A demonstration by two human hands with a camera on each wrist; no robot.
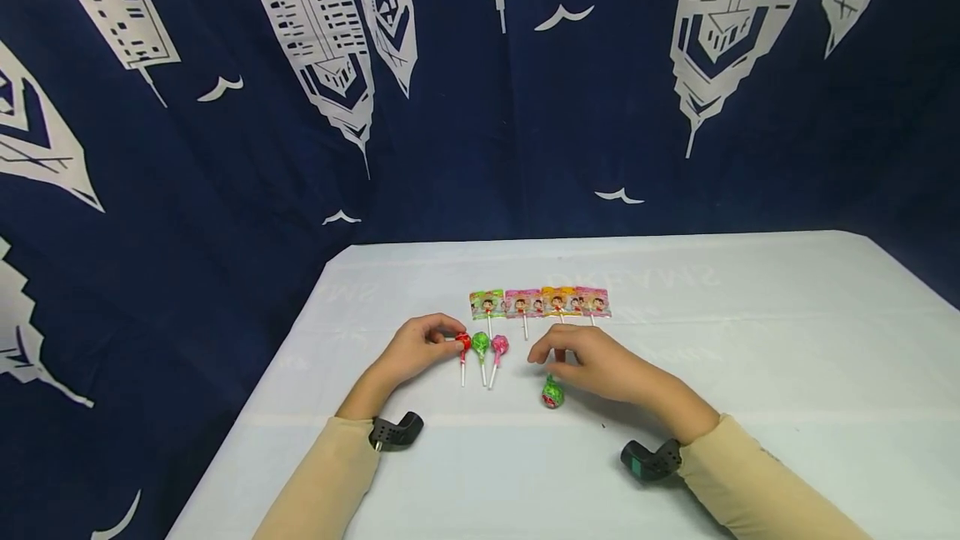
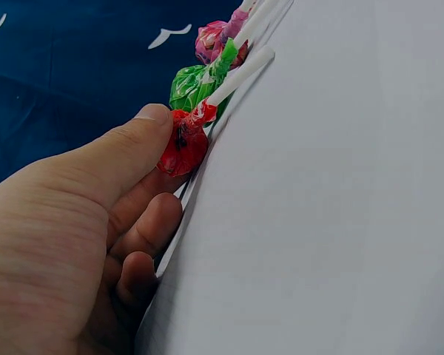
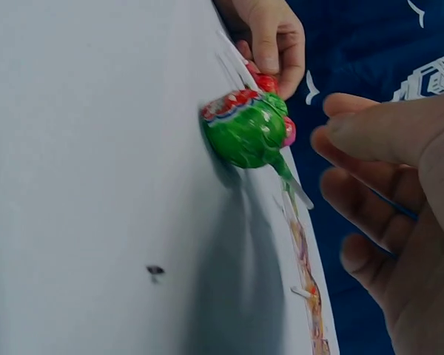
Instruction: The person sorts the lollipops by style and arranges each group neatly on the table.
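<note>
My left hand (image 1: 416, 350) pinches the head of a red lollipop (image 2: 183, 151) between thumb and fingers; its white stick points toward me. Right beside it lie a green lollipop (image 1: 481, 344) and a pink lollipop (image 1: 499, 345), sticks the same way. Over the table my right hand (image 1: 600, 361) hovers with loosely bent fingers and nothing between them. Just below its fingertips lies another green lollipop (image 3: 244, 133), head toward me, its stick mostly hidden by the hand in the head view. The right wrist view shows a gap between hand and candy.
Behind the lollipops runs a row of flat wrapped lollipops, among them a green one (image 1: 487, 304), a pink one (image 1: 522, 303) and an orange one (image 1: 558, 301). A white cloth covers the table (image 1: 787, 373). A dark blue printed curtain (image 1: 480, 132) hangs behind it.
</note>
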